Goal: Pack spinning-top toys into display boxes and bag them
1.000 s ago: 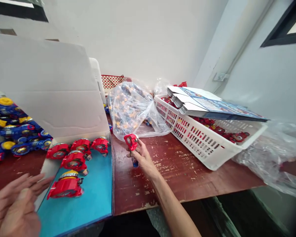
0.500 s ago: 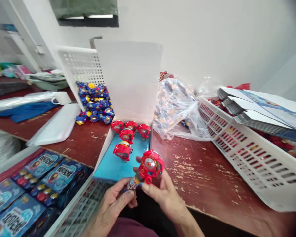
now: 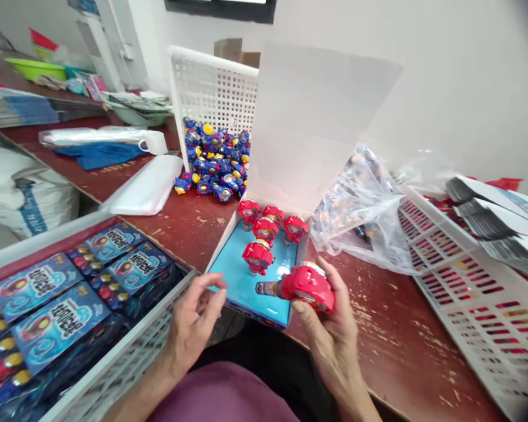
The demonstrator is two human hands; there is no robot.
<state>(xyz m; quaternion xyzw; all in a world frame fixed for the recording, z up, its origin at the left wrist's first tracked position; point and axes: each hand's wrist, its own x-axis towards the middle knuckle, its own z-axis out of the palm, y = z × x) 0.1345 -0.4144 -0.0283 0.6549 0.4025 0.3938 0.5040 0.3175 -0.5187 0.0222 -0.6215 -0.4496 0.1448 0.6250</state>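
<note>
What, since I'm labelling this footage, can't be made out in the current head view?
Head view:
Palm side of the red, round-headed plastic toy: hidden by the bare right hand.
Left part of the crumpled clear plastic bag: behind the upright white cardboard lid.
Near end of the white slatted plastic basket at right: cut off by the right edge.

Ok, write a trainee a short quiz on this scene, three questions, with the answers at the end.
1. What does the right hand hold?
A) a white mug
B) a red toy
C) a clear plastic bag

2. True or false: the left hand is gripping a blue toy.

3. Leaving out the held one, how many red toys are in the open box?

Key
1. B
2. False; the left hand holds nothing.
3. Five
</note>
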